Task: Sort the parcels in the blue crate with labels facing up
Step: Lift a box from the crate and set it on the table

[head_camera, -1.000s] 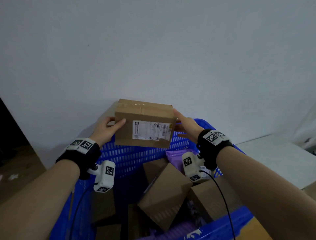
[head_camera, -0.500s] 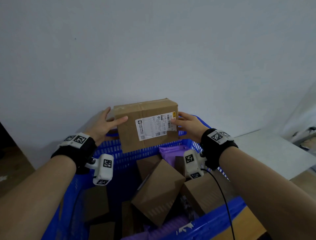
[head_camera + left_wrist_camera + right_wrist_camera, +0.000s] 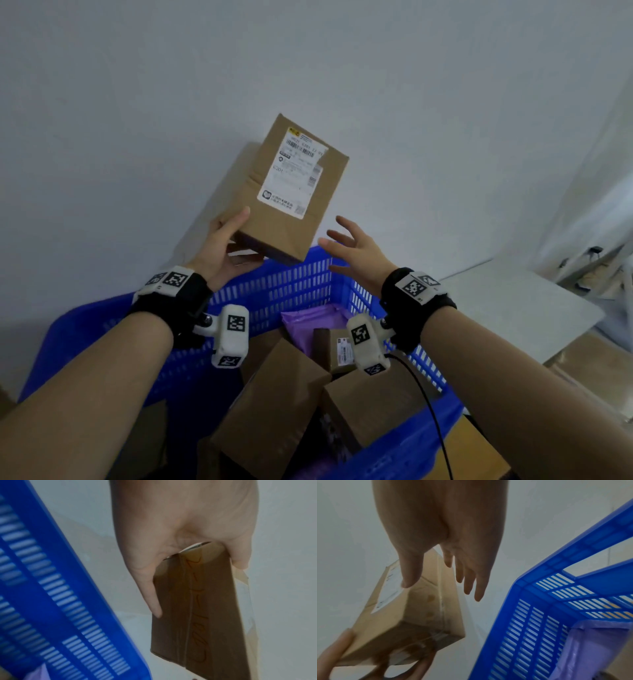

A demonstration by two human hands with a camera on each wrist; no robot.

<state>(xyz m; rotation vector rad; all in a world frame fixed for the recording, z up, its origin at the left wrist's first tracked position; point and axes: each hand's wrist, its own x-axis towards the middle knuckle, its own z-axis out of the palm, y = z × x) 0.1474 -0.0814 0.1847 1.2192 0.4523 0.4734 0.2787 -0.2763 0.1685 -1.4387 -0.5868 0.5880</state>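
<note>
The left hand (image 3: 224,251) had its grip on the lower end of a box (image 3: 291,192), thumb on the labelled face and fingers under the bottom edge, holding it tilted against the wall above the far rim of the blue crate (image 3: 291,291), its white label (image 3: 293,173) turned toward the person. Just to its right the right hand (image 3: 356,253) hung released, fingers spread and clear of the box. Below, in the crate, more boxes (image 3: 277,404) lay jumbled beside a purple bag (image 3: 308,322), and a pale tabletop (image 3: 513,308) stood off to the right.
</note>
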